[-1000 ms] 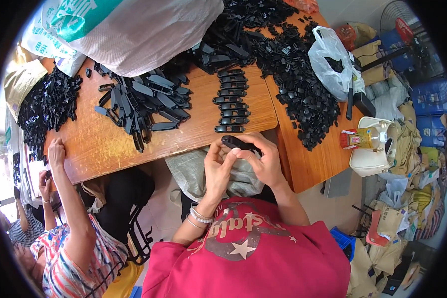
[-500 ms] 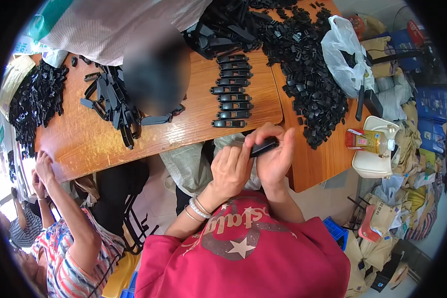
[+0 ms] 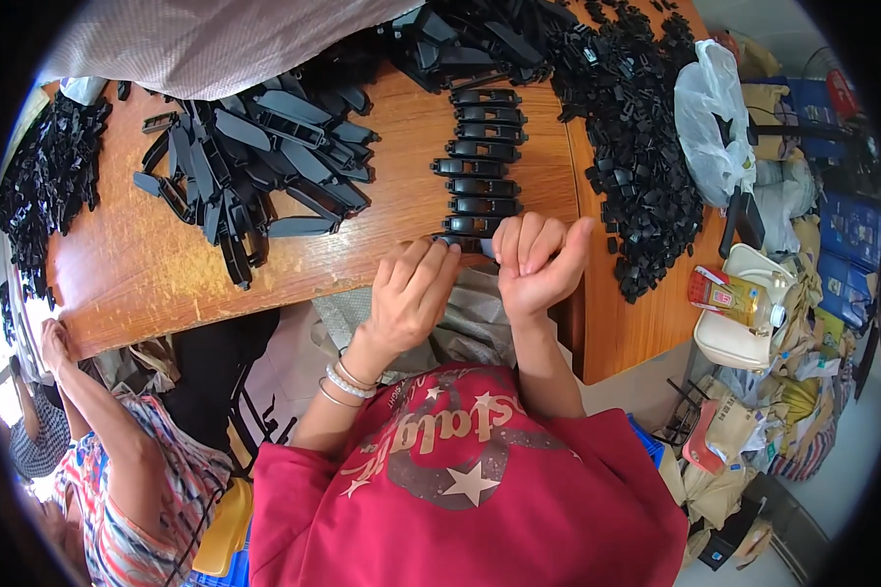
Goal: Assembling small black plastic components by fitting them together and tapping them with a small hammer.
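A long black plastic part (image 3: 467,245) lies at the near end of a row of similar black plastic parts (image 3: 482,188) on the wooden table. My left hand (image 3: 409,296) is closed, its fingertips pinching the left end of that part at the table's front edge. By the part's right end is my right hand (image 3: 540,262), fingers curled in and thumb raised. Whether anything sits inside those curled fingers is hidden. Most of the part between my hands is covered by fingers.
Left of the row spreads a pile of long black parts (image 3: 264,147). Small black pieces (image 3: 646,186) are heaped on the right, beside a clear plastic bag (image 3: 713,127). A bottle (image 3: 739,298) lies in a white container (image 3: 734,344). At far left another person's hand (image 3: 57,342) touches the table edge.
Both hands have moved forward and slightly left from over my lap to the table's edge, bringing the black part to the row's near end. The dark blur over the pile is gone.
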Action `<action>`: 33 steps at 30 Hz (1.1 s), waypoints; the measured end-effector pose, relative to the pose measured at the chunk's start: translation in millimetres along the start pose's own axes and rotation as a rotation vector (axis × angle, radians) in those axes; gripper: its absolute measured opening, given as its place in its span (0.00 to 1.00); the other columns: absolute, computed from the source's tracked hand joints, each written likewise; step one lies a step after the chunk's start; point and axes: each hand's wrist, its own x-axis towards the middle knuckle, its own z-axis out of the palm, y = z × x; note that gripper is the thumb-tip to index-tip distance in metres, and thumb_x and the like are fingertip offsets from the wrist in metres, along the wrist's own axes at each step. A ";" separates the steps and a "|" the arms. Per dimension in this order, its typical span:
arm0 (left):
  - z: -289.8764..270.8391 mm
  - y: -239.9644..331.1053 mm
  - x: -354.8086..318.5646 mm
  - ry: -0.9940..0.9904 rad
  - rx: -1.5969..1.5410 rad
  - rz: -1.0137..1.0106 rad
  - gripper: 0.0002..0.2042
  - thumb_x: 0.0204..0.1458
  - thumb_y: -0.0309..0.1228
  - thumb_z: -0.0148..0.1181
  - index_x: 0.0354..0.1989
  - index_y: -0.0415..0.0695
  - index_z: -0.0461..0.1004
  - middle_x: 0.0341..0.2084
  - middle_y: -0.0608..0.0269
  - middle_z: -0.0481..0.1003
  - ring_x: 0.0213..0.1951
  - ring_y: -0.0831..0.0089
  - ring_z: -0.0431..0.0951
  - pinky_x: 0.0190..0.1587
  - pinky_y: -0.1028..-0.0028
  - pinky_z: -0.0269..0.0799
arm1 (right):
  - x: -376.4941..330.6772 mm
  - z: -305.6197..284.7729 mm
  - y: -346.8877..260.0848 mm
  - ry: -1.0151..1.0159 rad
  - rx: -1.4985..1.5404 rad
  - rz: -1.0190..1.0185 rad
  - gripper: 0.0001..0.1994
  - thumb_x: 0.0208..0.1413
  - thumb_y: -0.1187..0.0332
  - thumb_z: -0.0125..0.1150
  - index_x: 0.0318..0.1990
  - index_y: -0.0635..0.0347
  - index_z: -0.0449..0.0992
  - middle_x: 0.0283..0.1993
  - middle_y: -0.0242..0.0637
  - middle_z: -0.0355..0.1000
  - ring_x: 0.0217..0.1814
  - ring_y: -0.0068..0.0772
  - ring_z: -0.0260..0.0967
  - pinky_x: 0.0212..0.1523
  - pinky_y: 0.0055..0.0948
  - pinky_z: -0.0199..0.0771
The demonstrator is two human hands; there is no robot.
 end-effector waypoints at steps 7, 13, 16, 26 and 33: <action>10.5 -9.9 2.4 0.081 -0.046 0.102 0.15 0.39 0.23 0.63 0.39 0.35 0.77 0.39 0.57 0.72 0.43 0.61 0.71 0.44 0.64 0.69 | -8.9 11.1 5.5 -0.043 -0.129 -0.178 0.29 0.69 0.55 0.29 0.11 0.51 0.50 0.09 0.28 0.46 0.08 0.23 0.40 0.13 0.25 0.45; 6.2 -5.3 4.4 0.044 -0.021 0.047 0.15 0.40 0.24 0.63 0.39 0.35 0.76 0.42 0.56 0.73 0.46 0.60 0.72 0.49 0.62 0.69 | -1.6 -0.8 4.5 -0.041 0.128 -0.129 0.29 0.69 0.53 0.32 0.12 0.53 0.52 0.09 0.27 0.48 0.09 0.21 0.43 0.13 0.25 0.45; 4.3 -5.8 11.1 0.028 -0.024 0.062 0.17 0.42 0.25 0.61 0.43 0.34 0.75 0.49 0.52 0.72 0.52 0.60 0.72 0.55 0.63 0.68 | 15.9 -8.4 -2.2 -0.093 0.119 -0.167 0.31 0.68 0.49 0.30 0.11 0.52 0.52 0.09 0.28 0.48 0.09 0.23 0.43 0.13 0.24 0.45; 3.1 -10.7 14.6 -0.079 0.012 0.125 0.23 0.34 0.24 0.56 0.45 0.32 0.76 0.47 0.51 0.73 0.52 0.57 0.72 0.55 0.62 0.70 | 9.2 8.3 14.7 -0.134 -0.247 -0.311 0.27 0.70 0.58 0.30 0.14 0.55 0.54 0.09 0.28 0.48 0.09 0.22 0.42 0.13 0.24 0.46; 1.4 -3.8 20.6 -0.051 -0.065 0.042 0.19 0.45 0.28 0.64 0.47 0.34 0.74 0.50 0.52 0.71 0.54 0.58 0.71 0.59 0.61 0.64 | 30.8 -13.2 -8.4 -0.024 0.048 -0.128 0.31 0.69 0.51 0.31 0.10 0.51 0.50 0.08 0.26 0.47 0.08 0.23 0.40 0.13 0.25 0.43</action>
